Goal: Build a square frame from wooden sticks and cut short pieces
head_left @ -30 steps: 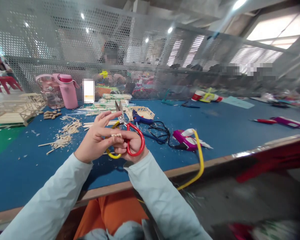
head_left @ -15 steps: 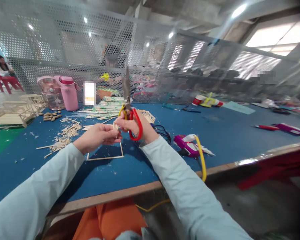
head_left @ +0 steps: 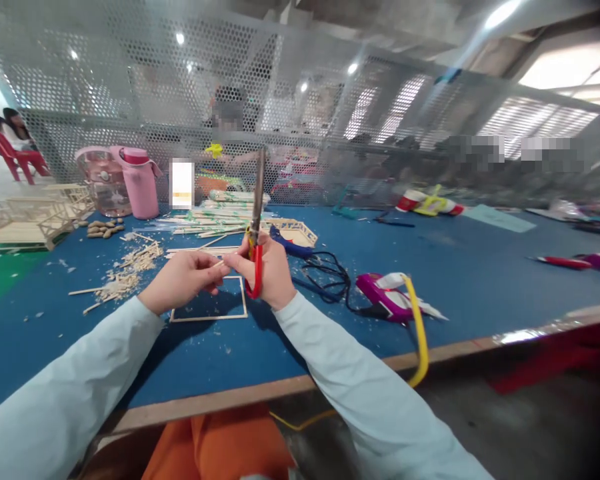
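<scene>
Between the fingertips of my left hand (head_left: 183,277) is a short pale wooden stick (head_left: 219,264), which the fingers of my right hand (head_left: 270,270) also touch. Hooked in my right hand is a pair of scissors (head_left: 257,207) with red and yellow handles, blades pointing up. Beneath both hands lies a rectangular frame of thin sticks (head_left: 210,319) on the blue table (head_left: 180,360). Several long sticks lie just behind my hands. A pile of short cut sticks (head_left: 130,270) is to the left of my left hand.
A blue glue gun (head_left: 290,243) with a coiled black cord (head_left: 325,273) lies to the right, near a purple-and-white device (head_left: 385,293) with a yellow strap. Behind are stick bundles (head_left: 220,213), a pink bottle (head_left: 141,183), peanuts (head_left: 103,229) and stick models (head_left: 25,223). Perforated metal panels rise at the back.
The scissors have turned within my right hand and sit lower. Small pieces that were bunched at my fingertips now show as one stick held between both hands. The view has shifted slightly.
</scene>
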`<state>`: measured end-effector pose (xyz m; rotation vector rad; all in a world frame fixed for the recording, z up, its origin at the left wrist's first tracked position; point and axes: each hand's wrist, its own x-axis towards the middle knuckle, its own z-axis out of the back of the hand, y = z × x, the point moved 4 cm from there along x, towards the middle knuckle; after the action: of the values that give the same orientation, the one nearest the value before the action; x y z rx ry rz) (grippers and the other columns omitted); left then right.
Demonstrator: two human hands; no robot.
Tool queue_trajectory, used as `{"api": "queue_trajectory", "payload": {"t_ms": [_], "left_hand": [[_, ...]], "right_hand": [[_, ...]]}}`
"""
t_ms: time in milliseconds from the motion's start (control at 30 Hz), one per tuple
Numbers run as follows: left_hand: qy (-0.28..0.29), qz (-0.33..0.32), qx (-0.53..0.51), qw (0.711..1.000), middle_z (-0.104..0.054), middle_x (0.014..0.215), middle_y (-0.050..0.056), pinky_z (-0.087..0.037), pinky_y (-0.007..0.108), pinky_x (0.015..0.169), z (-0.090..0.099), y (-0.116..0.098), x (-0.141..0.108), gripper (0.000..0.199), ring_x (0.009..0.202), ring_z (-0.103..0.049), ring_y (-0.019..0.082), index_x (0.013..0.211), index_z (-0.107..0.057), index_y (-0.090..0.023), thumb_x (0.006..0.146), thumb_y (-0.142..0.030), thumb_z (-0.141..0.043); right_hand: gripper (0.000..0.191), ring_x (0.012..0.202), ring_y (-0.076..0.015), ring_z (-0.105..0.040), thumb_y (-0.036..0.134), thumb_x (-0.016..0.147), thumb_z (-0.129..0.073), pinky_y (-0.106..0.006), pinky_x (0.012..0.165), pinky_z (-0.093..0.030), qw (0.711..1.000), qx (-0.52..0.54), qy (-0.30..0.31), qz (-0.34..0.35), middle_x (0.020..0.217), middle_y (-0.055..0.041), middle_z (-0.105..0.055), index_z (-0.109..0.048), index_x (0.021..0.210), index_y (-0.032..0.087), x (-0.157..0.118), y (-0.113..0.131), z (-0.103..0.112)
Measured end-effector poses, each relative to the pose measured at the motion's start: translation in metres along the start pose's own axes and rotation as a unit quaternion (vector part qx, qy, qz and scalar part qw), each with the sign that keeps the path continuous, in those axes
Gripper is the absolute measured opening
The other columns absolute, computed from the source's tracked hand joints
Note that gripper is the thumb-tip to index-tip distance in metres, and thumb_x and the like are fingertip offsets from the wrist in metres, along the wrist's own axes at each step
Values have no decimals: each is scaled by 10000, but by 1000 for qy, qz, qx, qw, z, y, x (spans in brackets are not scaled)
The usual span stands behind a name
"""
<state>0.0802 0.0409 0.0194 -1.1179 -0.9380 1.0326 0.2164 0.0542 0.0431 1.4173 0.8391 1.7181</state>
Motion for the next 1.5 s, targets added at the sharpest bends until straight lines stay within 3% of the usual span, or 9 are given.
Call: {"api": "queue_trajectory", "payload": {"t_ms": [67,167,267,433,600,833,1133,1333,1500], "left_hand": [[-35,19,-113,993,-547,501,-25,-412,169,439,-3,3,0,302,415,-495,65,583,-573,-139,671,-411,-672],[-90,68,-312,943,-572,541,1,-472,193,463,-10,10,-1,363,420,-514,70,671,-559,-131,781,-476,-534],[-119,78,-376,916,-604,565,35,-482,200,449,-15,12,-3,373,435,-543,86,692,-548,-128,816,-473,-482],[-118,19,-323,939,-630,616,11,-474,169,486,-14,13,-2,336,473,-538,60,727,-626,-107,568,-368,-765],[-175,27,-239,955,-624,610,3,-459,151,497,-1,16,-2,346,533,-562,66,690,-646,-102,522,-369,-788],[-82,36,-337,937,-640,627,13,-493,147,481,-8,11,-1,340,589,-620,95,702,-638,-133,545,-402,-776],[-27,14,-281,959,-542,530,-45,-433,113,437,-8,7,-2,303,462,-486,28,618,-556,-134,583,-353,-763],[-168,-10,-264,950,-596,653,-30,-466,146,504,4,9,0,334,543,-540,45,705,-600,-134,573,-401,-752],[-96,32,-309,946,-671,816,41,-512,223,654,-13,8,-2,487,795,-647,142,1013,-587,-142,636,-426,-707]], "right_hand": [[279,492,-103,-493,287,561,-709,-244,516,-418,999,23,-45,-9,532,56,-517,-448,598,197,0,-2,1],[283,485,-117,-524,312,598,-692,-263,512,-439,993,67,-92,-26,544,47,-532,-432,599,201,-1,-8,1],[284,477,-120,-534,328,625,-680,-268,503,-448,989,93,-110,-24,540,47,-533,-428,593,201,-2,-10,-1],[262,485,-117,-531,302,614,-687,-279,528,-458,990,73,-119,-16,556,48,-531,-448,600,196,-5,-9,-2],[269,483,-112,-524,301,607,-694,-268,521,-445,989,98,-104,-27,529,48,-533,-448,586,193,-3,-11,-2],[404,419,-93,-496,318,468,-767,-227,414,-398,950,267,-104,-123,500,78,-496,-413,625,199,2,-27,-5],[354,424,-74,-472,289,504,-766,-227,445,-418,958,263,-57,-96,504,81,-482,-436,578,184,3,-23,-5],[341,477,-104,-516,317,540,-741,-263,507,-458,976,187,-94,-67,552,61,-523,-435,630,199,3,-23,1],[276,567,-139,-558,332,611,-697,-299,605,-477,991,52,-122,-1,600,32,-553,-454,632,204,-1,-15,3]]}}
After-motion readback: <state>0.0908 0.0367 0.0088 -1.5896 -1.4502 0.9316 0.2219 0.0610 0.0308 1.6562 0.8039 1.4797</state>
